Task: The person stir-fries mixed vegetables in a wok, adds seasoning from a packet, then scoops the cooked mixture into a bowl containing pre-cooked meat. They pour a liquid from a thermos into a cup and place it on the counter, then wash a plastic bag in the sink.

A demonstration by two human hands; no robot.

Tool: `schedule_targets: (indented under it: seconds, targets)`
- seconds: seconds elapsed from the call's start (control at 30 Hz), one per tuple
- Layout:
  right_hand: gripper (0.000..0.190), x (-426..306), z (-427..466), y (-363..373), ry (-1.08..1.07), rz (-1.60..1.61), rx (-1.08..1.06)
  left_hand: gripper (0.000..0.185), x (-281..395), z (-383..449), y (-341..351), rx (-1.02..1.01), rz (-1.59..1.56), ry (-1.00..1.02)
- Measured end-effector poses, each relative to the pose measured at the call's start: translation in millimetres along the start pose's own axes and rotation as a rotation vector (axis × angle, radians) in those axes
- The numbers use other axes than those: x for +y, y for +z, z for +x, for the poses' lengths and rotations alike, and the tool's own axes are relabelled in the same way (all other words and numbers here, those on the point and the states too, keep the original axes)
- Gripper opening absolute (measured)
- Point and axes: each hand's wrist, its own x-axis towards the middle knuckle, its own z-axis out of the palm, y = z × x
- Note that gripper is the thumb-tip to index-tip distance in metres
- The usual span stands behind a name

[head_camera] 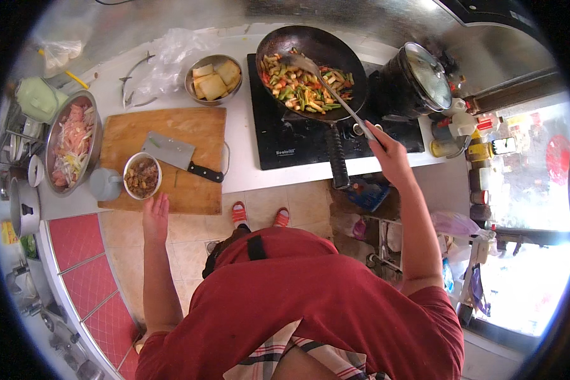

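Observation:
My right hand grips the handle of a metal spatula. The spatula's blade lies in chopped green and red vegetables in a dark wok, whose ribbed handle points towards me. With fingers stretched out, my left hand is at the near rim of a white bowl of browned, chopped meat-like food; whether it touches the rim I cannot tell. The bowl stands on a wooden cutting board, against a cleaver with a black handle.
A steel bowl holds pale yellow slices. On the left, a large metal basin contains raw meat with pale shreds, beside a grey-blue cup. The wok and a lidded dark pot stand on a black cooktop. Bottles crowd the right.

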Motion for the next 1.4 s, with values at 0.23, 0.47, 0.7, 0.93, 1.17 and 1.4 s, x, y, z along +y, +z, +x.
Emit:
schedule_targets:
  seconds: [0.23,0.47,0.7,0.93,1.17,1.4]
  targets:
    - [0.042,-56,-79,-102,0.089,-0.229,-0.098,0.044,4,24,-1,-0.103,-0.133,0.028]
    - [0.039,-20,-56,-15,0.188,-0.182,0.095,0.046,9,32,1,-0.175,-0.209,0.077]
    - [0.043,27,-51,-18,0.183,0.282,0.176,0.042,-3,47,-9,-0.090,-0.276,0.068]
    - [0.040,4,-17,45,0.388,0.553,0.198,0.052,8,33,5,-0.087,-0.265,0.088]
    - [0.041,-3,-32,46,0.406,0.552,0.126,0.048,30,27,15,-0.077,-0.146,0.088]
    - [0.043,27,-38,60,0.286,0.591,0.137,0.049,56,24,47,-0.136,0.037,0.056]
